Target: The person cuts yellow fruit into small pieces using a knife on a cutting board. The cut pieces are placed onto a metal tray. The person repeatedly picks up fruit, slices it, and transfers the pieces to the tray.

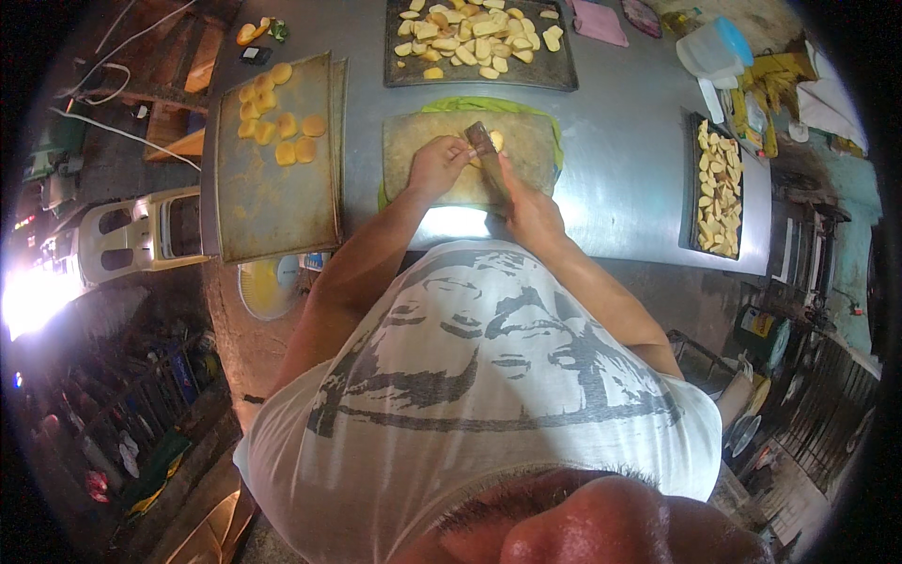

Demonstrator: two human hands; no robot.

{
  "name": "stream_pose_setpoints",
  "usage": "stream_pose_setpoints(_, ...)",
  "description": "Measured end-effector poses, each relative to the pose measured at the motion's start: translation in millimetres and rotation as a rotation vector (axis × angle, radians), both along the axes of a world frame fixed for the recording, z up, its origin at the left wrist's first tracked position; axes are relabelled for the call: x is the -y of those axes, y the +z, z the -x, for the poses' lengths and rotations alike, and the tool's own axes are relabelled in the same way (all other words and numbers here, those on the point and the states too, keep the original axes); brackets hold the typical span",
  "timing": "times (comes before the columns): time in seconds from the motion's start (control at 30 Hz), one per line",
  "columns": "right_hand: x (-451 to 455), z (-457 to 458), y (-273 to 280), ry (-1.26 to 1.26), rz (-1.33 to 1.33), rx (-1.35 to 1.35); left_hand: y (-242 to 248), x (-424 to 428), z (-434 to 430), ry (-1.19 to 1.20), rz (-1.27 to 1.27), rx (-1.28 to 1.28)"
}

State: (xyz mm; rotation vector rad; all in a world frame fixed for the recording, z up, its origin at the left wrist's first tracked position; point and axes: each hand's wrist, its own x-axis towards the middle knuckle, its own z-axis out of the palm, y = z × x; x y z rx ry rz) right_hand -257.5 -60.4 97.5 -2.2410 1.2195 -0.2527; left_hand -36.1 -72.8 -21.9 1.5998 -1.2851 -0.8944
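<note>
My right hand (534, 215) grips a broad-bladed knife (480, 139), its dark blade pointing away from me over a worn cutting board (409, 151). Close to the blade's left side are the bent fingertips of my left hand (438, 166); whether they pinch something is hidden. A pale yellow cut piece (497, 140) lies against the right side of the blade. Part of another yellow piece (476, 162) shows between my hands. Beneath the board, a bright green cloth (486, 104) sticks out around the edges.
Round golden buns (285, 125) sit on a stained baking sheet (275, 204) at left. Beyond the board, a dark tray (486, 80) holds many pale cut pieces; a narrow tray (689, 211) at right holds more. A blue-lidded plastic container (705, 53) and pink cloth (599, 22) are farther back.
</note>
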Motion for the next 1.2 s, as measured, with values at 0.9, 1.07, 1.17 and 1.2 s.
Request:
stream_pose_setpoints(0.9, 7, -15, -18, 0.031, -0.100, -0.203, -4, 4, -9, -0.089, 0.045, 0.211)
stream_pose_setpoints(1.07, 27, -49, -31, -0.010, -0.069, -0.139, 6, 2, -7, -0.103, 0.035, 0.261)
stream_pose_setpoints(1.17, 29, -46, -36, -0.010, -0.029, -0.098, 1, 4, -10, -0.105, 0.042, 0.244)
stream_pose_setpoints(1.2, 25, -38, -37, -0.006, -0.003, -0.084, -1, 4, -10, -0.097, 0.040, 0.230)
